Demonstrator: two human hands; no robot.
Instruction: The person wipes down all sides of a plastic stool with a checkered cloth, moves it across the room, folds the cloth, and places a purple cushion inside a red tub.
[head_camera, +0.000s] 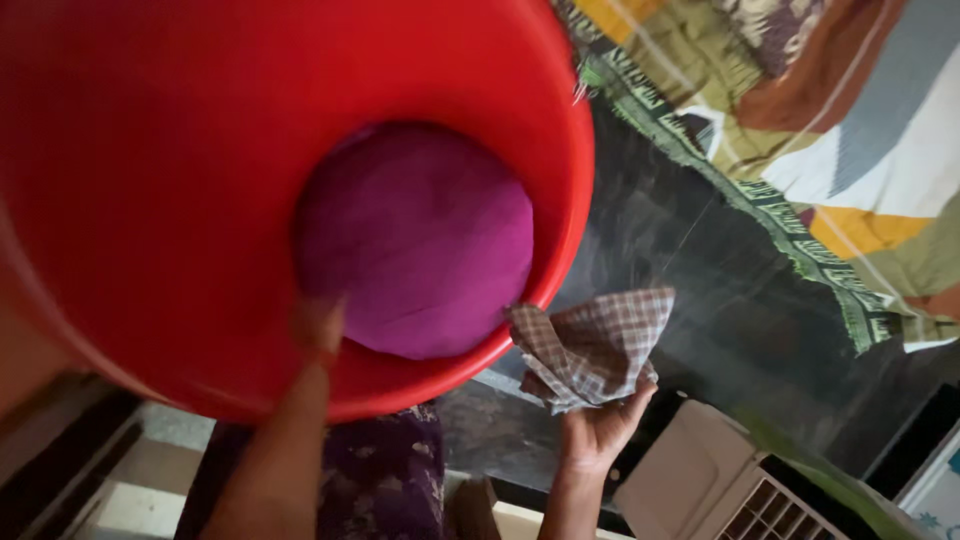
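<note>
A large red bucket (180, 180) fills the left and middle of the view, and a purple cloth (415, 240) lies bunched at its bottom. My left hand (318, 328) reaches into the bucket from below, blurred, with its fingertips at the lower left edge of the purple cloth; its grip is unclear. My right hand (598, 425) is just outside the bucket's lower right rim. It holds up a crumpled brown and white checked cloth (595, 345), which touches the rim.
A patterned bedspread (820, 130) in green, orange, white and grey covers the upper right. Below it is dark stone floor (690, 250). A white appliance with a grille (730, 490) stands at the bottom right. My purple patterned garment (385, 470) shows at the bottom.
</note>
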